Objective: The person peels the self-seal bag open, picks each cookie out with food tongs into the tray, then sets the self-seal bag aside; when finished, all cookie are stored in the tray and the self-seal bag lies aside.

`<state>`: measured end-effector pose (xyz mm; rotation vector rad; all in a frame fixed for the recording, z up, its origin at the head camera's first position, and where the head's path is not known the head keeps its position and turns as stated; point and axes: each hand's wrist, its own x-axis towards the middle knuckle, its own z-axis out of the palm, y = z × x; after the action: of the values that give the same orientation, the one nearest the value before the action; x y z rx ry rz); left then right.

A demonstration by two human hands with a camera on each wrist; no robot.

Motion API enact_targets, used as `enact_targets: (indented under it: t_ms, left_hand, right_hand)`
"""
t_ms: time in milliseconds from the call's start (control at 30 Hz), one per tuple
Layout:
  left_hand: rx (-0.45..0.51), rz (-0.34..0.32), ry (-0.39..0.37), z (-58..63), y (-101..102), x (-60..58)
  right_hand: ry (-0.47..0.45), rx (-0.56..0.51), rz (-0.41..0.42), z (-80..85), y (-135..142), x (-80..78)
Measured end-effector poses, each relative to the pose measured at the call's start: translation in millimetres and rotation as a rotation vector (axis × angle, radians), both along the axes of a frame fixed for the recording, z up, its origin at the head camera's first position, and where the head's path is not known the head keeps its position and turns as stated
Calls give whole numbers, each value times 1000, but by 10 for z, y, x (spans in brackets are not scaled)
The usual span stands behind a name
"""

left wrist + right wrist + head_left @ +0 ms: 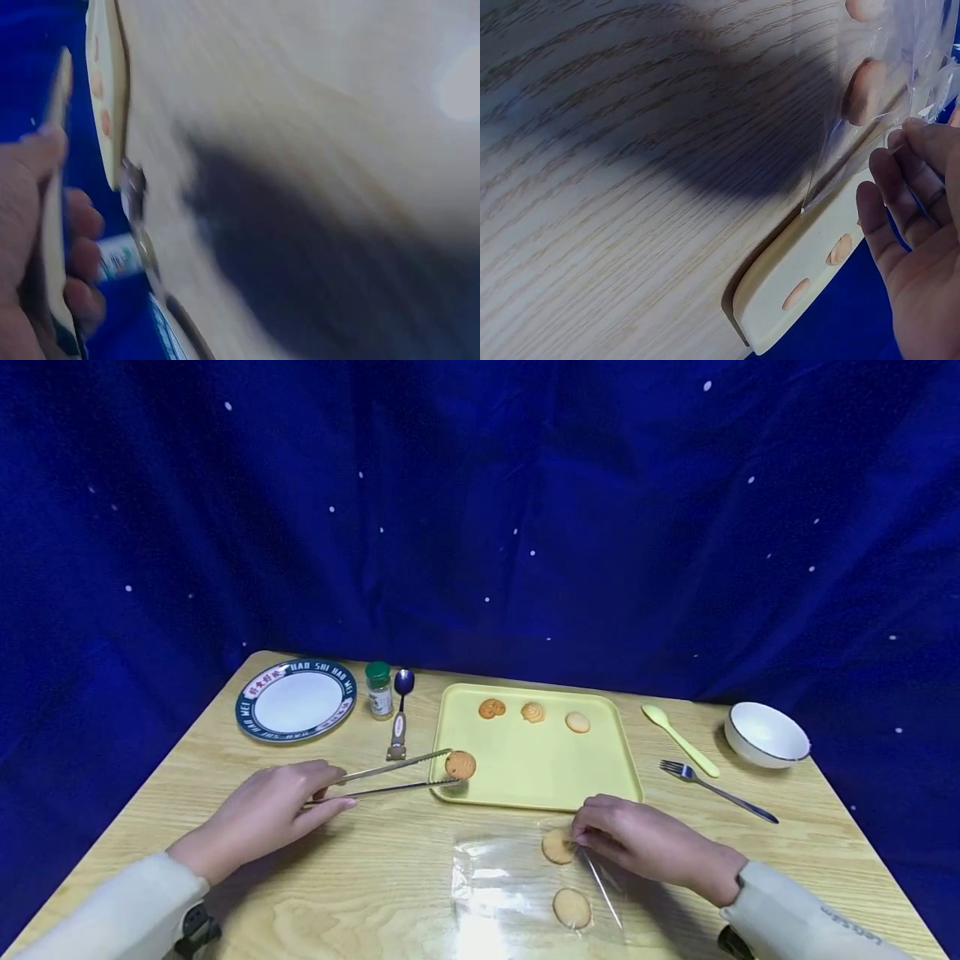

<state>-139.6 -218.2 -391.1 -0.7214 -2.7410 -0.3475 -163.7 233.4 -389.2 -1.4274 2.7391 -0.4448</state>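
Note:
My left hand [288,806] grips metal tongs [397,767], whose tips hold a round brown cookie [461,765] over the left front edge of the yellow tray [525,768]. With thumb and fingertips my right hand [645,839] pinches the edge of a clear plastic bag [510,868] in front of the tray. Inside the bag show two pale round cookies, one close to the right fingertips [557,846] and another cookie [572,908] nearer me. Three more cookies lie along the tray's far side: a brown one [492,708], a swirled one [532,712] and a plain one [577,722].
Behind my left hand are a blue-rimmed plate [296,697], a green-capped jar [379,693] and a spoon [400,718]. A yellow spoon [678,739], a fork [720,791] and a white bowl [767,735] stand right of the tray. A blue curtain [480,527] hangs behind the table.

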Motion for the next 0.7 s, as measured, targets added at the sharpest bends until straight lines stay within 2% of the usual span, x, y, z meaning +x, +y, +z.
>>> enact_targets:
  t_ms: [167,333,500,700]
  left_hand:
    - [-21,70,-82,-5,317,-181]
    - [-21,87,-130,-31,596,-309]
    - [-24,95,-152,-55,732,-360]
    - [-15,101,-168,-81,785,-360]
  right_hand:
    - [17,-5,9,-6,-21,5]
    - [8,3,5,-20,-26,0]
    - [11,11,8,-20,-39,-7]
    - [31,16,7,-7,-53,-12]
